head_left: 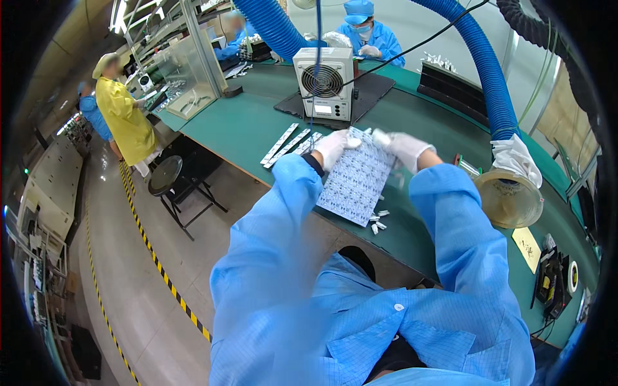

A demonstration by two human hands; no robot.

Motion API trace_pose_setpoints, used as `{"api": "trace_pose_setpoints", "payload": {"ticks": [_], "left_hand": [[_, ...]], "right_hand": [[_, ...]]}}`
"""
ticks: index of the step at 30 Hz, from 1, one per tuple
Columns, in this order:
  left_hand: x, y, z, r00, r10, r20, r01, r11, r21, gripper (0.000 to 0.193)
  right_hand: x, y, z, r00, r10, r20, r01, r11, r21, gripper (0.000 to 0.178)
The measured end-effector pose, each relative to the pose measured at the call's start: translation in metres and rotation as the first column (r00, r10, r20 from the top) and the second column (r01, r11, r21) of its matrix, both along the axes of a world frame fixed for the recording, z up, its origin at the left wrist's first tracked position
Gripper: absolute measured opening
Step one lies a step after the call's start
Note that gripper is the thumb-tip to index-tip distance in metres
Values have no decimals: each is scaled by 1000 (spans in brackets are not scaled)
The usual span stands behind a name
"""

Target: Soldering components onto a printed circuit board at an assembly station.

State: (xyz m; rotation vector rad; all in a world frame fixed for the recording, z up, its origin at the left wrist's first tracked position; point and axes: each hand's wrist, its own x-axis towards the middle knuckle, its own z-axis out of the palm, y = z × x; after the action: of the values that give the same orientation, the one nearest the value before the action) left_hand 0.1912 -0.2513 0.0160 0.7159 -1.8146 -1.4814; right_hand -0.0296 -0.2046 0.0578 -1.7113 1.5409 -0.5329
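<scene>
A white sheet with a fine blue-grey grid pattern (357, 183) lies tilted on the green bench in front of me, its lower corner near the bench edge. My left hand (332, 149), in a white glove, is closed at its upper left edge. At the upper right corner is my right hand (411, 149), also gloved and slightly blurred. Its fingers are pinched together, and what they hold is too small to make out. Several small white pieces (380, 222) are scattered beside the sheet's lower right side. White strips with dark marks (280, 145) lie to the left.
A white fan unit (323, 83) stands on a black mat beyond the sheet. At right are a blue hose (492, 77) with a round funnel (508, 198), a solder spool (468, 166) and a yellow card (526, 249). A stool (167, 175) stands left; co-workers are farther off.
</scene>
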Motion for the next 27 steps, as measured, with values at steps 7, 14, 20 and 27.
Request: {"api": "trace_pose_setpoints", "payload": {"ticks": [7, 14, 20, 27], "left_hand": [[-12, -27, -3, 972, 35, 232, 38, 952, -304, 61], [-43, -57, -6, 773, 370, 515, 70, 758, -649, 41], [-65, -37, 4, 894, 283, 349, -143, 915, -377, 37], [-87, -31, 5, 545, 651, 528, -174, 705, -688, 29]], "right_hand": [[-5, -19, -25, 671, 87, -737, -429, 856, -290, 53], [0, -11, -20, 950, -136, -281, 1, 902, -432, 58], [-23, -17, -31, 918, -268, -294, 97, 868, -487, 59], [-5, -23, -33, 776, -308, -550, 65, 907, -416, 68]]}}
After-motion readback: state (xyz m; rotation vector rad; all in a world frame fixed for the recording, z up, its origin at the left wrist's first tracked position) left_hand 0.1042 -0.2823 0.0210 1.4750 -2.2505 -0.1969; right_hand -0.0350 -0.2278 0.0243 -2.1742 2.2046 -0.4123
